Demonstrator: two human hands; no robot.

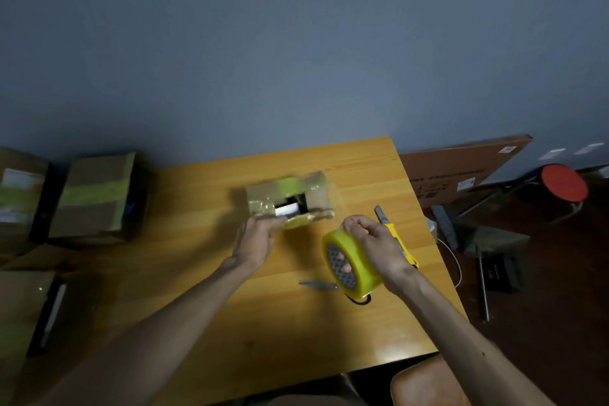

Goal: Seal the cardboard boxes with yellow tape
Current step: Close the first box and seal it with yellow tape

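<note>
Small box in the middle of the table, yellow band already over the top, dark gap open on the near face, something white inside. Firm wrap of the right hand round the roll, fingertips poking through the core. Down at the near bottom edge of the box, left hand with fingers stretched to the tape end. Flat press or pinch, can't tell, too blurry. No strip visible between roll and box either.

Looks like the start of a strip across that gap. To do it well: pin the end down hard with the left, then pull the roll up and over the near face with the tape taut, no slack, no twist. Centre it on the gap to catch both edges. Rub down from the anchor outward to dodge bubbles and wrinkles. Brace the box while pulling, probably light enough to slide or tip. No yanking, just a steady peel.

For the cut: knife just behind the right hand, scissors on the table beside the roll, both within reach. More boxes off to the left, already yellow-banded.
</note>
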